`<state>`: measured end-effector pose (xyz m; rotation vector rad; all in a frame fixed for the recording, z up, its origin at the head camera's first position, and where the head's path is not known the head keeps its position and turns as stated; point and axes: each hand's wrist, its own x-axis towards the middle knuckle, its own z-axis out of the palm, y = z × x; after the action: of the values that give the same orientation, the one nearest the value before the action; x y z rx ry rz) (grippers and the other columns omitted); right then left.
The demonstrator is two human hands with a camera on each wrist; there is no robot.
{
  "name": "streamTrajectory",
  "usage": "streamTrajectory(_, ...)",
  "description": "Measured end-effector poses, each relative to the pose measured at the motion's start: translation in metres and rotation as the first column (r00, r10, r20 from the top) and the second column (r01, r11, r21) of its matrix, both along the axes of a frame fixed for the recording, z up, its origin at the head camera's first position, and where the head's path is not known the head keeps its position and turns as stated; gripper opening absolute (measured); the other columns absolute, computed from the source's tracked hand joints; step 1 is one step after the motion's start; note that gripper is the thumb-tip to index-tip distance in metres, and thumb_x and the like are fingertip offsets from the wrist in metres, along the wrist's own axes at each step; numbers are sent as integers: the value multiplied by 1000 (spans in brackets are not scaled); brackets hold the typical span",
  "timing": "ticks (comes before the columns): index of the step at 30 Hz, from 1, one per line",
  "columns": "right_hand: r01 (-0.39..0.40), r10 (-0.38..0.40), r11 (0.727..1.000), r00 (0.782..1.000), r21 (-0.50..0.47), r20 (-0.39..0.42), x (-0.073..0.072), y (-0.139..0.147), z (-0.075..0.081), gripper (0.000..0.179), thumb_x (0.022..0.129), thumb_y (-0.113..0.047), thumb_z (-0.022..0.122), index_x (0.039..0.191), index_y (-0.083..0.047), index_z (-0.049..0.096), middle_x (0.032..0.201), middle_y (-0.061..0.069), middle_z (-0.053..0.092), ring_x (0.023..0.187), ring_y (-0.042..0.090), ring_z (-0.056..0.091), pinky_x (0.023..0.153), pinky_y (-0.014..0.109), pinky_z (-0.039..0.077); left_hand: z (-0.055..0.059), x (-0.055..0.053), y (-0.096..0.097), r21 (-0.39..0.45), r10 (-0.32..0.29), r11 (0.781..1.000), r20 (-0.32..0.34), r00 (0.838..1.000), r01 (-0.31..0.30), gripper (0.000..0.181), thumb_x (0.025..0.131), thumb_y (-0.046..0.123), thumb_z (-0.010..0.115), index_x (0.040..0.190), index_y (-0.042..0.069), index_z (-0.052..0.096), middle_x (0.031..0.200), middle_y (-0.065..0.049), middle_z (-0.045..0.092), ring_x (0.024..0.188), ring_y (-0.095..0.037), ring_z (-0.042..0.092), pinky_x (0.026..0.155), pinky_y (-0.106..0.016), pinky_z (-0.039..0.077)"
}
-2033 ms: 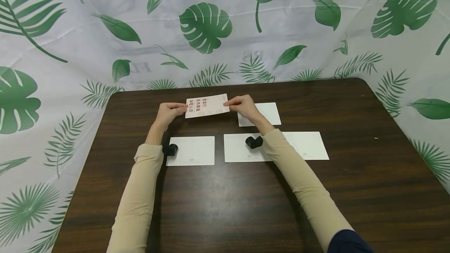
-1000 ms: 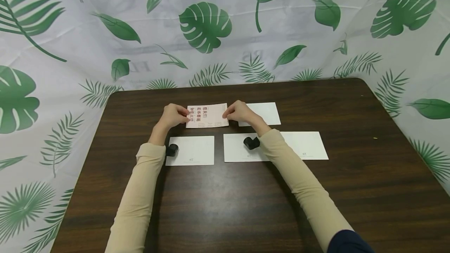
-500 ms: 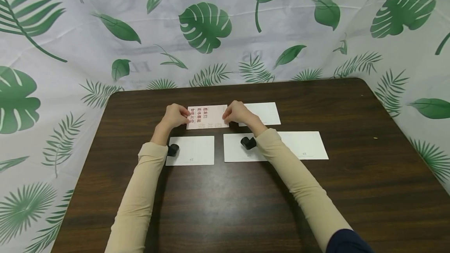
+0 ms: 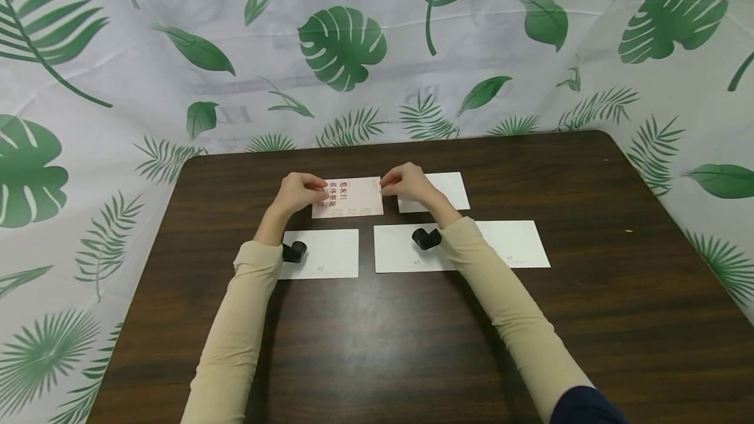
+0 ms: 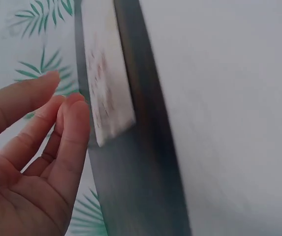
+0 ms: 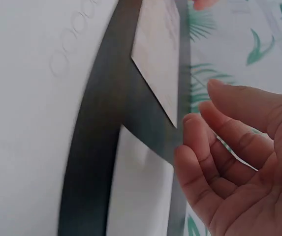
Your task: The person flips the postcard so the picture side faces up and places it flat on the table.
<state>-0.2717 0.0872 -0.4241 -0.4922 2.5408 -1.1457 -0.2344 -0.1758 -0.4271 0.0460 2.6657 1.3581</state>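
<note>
A pale pink postcard with red printed characters (image 4: 359, 197) lies flat in the back row, also seen in the left wrist view as a blurred pink strip (image 5: 106, 73). My left hand (image 4: 294, 193) hovers over its left end, thumb apart from the loosely bent fingers (image 5: 74, 128) with nothing between them. Just off the card's right edge is my right hand (image 4: 410, 185), its thumb and relaxed fingers (image 6: 195, 169) separated too. To the right, partly behind the right hand, lies a white blank card (image 4: 449, 191).
In the front row are a white card (image 4: 332, 254) at left and a wide white stretch (image 4: 391, 252), apparently two cards side by side, partly under the right forearm. Black wrist cameras (image 4: 427, 239) hang below both wrists. A leaf-print cloth (image 4: 235, 110) rises behind the dark wooden table (image 4: 353, 345).
Both hands lowered the pink postcard from the air onto the table and nudged it into place. Since half a second ago they have let go; the right hand has shifted slightly up and right.
</note>
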Motion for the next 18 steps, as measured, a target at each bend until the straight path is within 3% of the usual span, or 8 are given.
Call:
streamTrajectory(6, 58, -58, 998, 998, -38, -16, -2, 17, 5, 26, 82, -15, 72, 105, -3, 70, 95, 10, 68, 82, 20, 61, 68, 28, 47, 4, -5, 23, 113, -59, 992, -13, 998, 60, 27, 83, 5, 67, 107, -8, 65, 90, -15, 64, 71, -13, 59, 68, -26, 52)
streamTrajectory(10, 106, -107, 992, 994, -65, -5, -2, 28, 7, 28, 82, -14, 72, 107, -1, 69, 93, 12, 67, 82, 20, 59, 66, 26, 45, 6, -9, 41, 151, -63, 986, -16, 998, 65, 28, 84, 6, 68, 108, -8, 65, 91, -15, 64, 71, -14, 59, 70, -32, 53)
streamTrajectory(18, 178, -175, 976, 984, -126, 34, -5, 52, 4, 29, 84, -12, 70, 110, 1, 67, 97, 13, 66, 84, 19, 60, 71, 27, 48, 3, -17, 70, 276, -82, 957, -48, 995, 92, 25, 80, 4, 71, 102, -5, 67, 86, -11, 65, 76, -17, 61, 69, -26, 53)
